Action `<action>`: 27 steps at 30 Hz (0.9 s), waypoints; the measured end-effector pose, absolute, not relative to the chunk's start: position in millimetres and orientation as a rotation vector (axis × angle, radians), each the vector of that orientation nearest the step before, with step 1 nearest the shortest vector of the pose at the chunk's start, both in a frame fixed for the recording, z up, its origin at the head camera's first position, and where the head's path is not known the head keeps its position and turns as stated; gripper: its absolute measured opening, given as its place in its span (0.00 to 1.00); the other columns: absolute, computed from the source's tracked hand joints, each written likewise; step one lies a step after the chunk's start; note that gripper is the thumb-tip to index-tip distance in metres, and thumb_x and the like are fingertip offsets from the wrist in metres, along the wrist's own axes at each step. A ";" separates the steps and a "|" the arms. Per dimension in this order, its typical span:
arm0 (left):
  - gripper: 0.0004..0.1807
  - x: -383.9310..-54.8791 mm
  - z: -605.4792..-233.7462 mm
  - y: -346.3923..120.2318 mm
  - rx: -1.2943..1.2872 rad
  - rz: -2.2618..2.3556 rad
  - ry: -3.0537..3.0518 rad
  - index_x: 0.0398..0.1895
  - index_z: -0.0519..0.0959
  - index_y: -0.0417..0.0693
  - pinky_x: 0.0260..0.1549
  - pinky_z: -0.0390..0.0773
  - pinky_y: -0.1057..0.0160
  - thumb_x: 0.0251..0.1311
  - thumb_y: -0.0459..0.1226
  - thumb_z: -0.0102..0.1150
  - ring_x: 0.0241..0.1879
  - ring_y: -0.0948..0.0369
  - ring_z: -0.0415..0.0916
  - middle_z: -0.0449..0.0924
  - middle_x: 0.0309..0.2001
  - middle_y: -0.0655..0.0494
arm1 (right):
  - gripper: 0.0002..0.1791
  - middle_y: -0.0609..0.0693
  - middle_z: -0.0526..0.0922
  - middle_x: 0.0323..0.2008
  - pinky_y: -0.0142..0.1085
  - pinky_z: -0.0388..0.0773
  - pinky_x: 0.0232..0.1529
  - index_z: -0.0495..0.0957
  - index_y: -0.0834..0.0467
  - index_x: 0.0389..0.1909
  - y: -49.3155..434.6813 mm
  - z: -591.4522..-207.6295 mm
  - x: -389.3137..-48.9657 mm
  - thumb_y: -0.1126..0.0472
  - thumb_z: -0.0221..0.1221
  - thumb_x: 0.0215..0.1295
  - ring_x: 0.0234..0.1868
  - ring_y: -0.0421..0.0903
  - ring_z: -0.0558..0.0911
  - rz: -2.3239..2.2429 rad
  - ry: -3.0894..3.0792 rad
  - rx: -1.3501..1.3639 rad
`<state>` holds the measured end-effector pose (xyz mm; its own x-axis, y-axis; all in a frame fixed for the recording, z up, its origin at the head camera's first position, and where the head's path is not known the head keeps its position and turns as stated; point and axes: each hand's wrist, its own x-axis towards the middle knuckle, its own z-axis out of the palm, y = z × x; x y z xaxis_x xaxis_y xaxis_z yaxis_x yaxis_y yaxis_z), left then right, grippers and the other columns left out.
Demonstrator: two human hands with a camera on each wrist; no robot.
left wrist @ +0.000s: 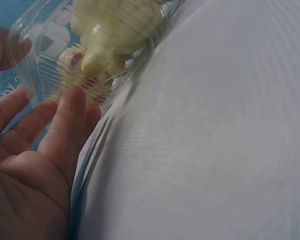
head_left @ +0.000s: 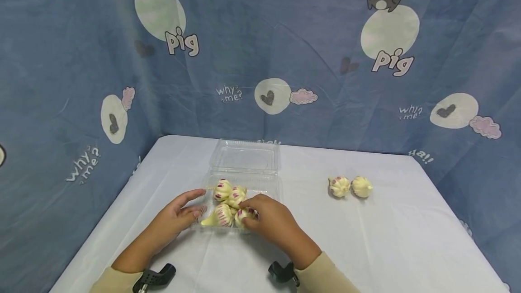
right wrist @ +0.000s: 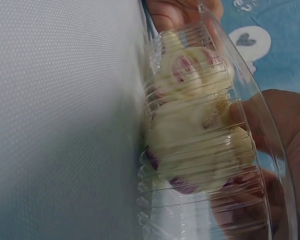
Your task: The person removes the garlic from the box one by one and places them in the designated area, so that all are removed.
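Note:
A clear plastic clamshell box (head_left: pixel 266 186) lies with its lid folded back, several garlic bulbs (head_left: pixel 223 215) inside. My right hand (head_left: pixel 278 221) reaches into its near right corner and holds a purple-marked garlic bulb (head_left: pixel 241 218) between thumb and fingers. Through the ribbed wall in the right wrist view, the thumb presses near the root end of this garlic bulb (right wrist: pixel 190 145). My left hand (head_left: pixel 172 218) is at the box's left side, fingers spread and loosely extended. In the left wrist view its fingertips (left wrist: pixel 72 97) rest right at the clear wall.
Two more garlic bulbs (head_left: pixel 339 186) sit side by side on the white-covered table (head_left: pixel 390 238), right of the box. The transparent lid (head_left: pixel 245 156) extends toward the back. A blue printed curtain (head_left: pixel 317 116) hangs behind and beside the table.

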<state>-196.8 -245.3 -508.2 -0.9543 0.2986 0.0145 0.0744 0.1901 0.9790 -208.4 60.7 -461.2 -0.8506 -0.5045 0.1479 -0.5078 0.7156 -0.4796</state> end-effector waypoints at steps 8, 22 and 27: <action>0.36 -195.8 -507.4 -244.4 0.372 1.858 2.290 0.81 0.59 0.45 0.55 0.79 0.71 0.75 0.39 0.61 0.73 0.46 0.68 0.50 0.83 0.42 | 0.17 0.35 0.83 0.42 0.30 0.76 0.39 0.87 0.42 0.56 62.1 -463.6 -208.5 0.54 0.68 0.67 0.41 0.30 0.78 0.794 -2.872 0.880; 0.35 -194.3 -503.7 -243.2 0.380 1.852 2.285 0.81 0.59 0.44 0.55 0.79 0.71 0.76 0.39 0.61 0.73 0.47 0.68 0.50 0.82 0.39 | 0.17 0.36 0.83 0.45 0.32 0.78 0.43 0.85 0.43 0.57 63.4 -463.2 -207.1 0.53 0.65 0.68 0.43 0.32 0.77 0.749 -2.865 0.876; 0.35 -193.5 -503.3 -243.0 0.398 1.845 2.299 0.80 0.59 0.42 0.55 0.78 0.72 0.76 0.39 0.60 0.72 0.50 0.70 0.50 0.82 0.37 | 0.16 0.36 0.82 0.45 0.32 0.77 0.42 0.85 0.44 0.56 63.4 -462.5 -206.4 0.52 0.64 0.69 0.41 0.33 0.76 0.783 -2.880 0.865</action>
